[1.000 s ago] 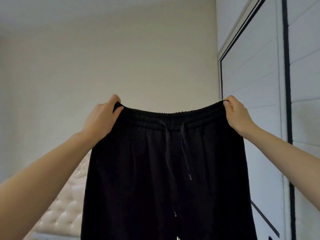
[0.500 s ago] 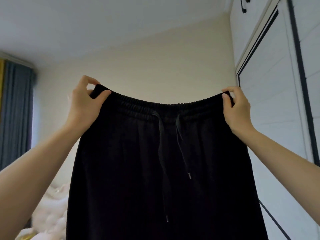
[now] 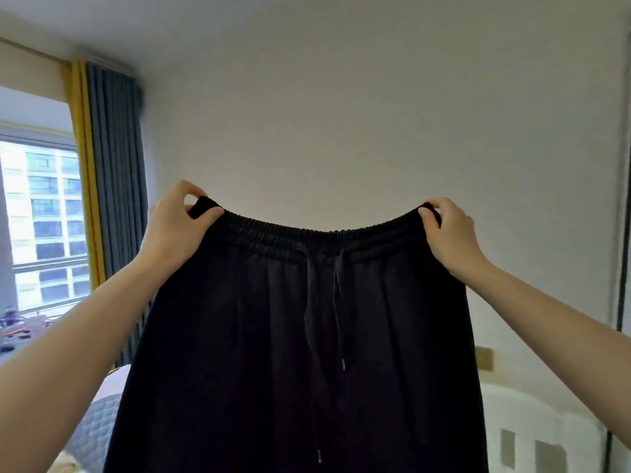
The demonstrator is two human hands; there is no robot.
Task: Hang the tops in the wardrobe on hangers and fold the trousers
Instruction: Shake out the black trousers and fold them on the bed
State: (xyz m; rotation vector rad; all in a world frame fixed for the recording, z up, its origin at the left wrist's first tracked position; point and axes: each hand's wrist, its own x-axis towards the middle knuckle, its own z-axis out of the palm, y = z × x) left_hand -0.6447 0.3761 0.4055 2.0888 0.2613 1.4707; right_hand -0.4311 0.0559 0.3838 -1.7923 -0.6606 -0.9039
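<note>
Black trousers (image 3: 259, 353) with an elastic waistband and a dark drawstring hang spread out in front of me, held up at chest height. My left hand (image 3: 172, 227) pinches the waistband's left corner between thumb and fingers. My right hand (image 3: 450, 233) grips the waistband's right corner. The waistband sags slightly between the two hands. The legs of the trousers run out of the bottom of the frame.
A plain wall fills the background. A window (image 3: 41, 220) with a grey and yellow curtain (image 3: 112, 206) is at the left. A white padded headboard (image 3: 532, 435) shows at the lower right, a grey quilted cushion (image 3: 95, 428) at the lower left. The wardrobe edge (image 3: 623, 233) is at the far right.
My view has swung left, away from the wardrobe doors toward the window and curtain. Both hands keep hold of the waistband, stretched out a little wider.
</note>
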